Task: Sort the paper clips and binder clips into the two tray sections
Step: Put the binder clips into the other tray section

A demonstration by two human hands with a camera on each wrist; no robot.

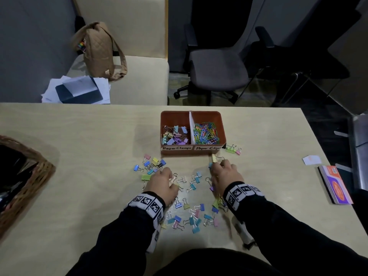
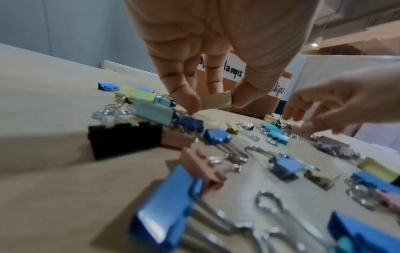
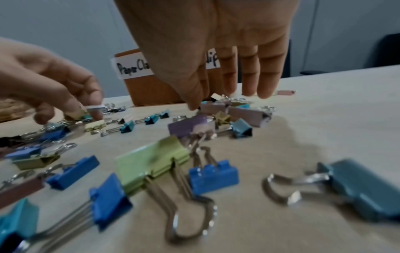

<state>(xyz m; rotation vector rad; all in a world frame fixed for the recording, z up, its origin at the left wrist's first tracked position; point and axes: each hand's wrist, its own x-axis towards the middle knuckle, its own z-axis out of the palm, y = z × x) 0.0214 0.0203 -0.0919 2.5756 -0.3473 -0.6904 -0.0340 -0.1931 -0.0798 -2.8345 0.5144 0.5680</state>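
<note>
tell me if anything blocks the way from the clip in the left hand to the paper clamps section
Nothing visible does. The left hand pinches a yellow binder clip just before the tray; only bare table lies between them.

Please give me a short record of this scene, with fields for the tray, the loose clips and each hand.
tray: orange, two sections
left section: binder clips, label "Paper Clamps"
right section: paper clips
loose binder clips: many scattered on table
left hand: pinches a yellow binder clip
right hand: fingertips down among clips, grip unclear

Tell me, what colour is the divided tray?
Orange-brown tray, clearest in the head view.
</note>
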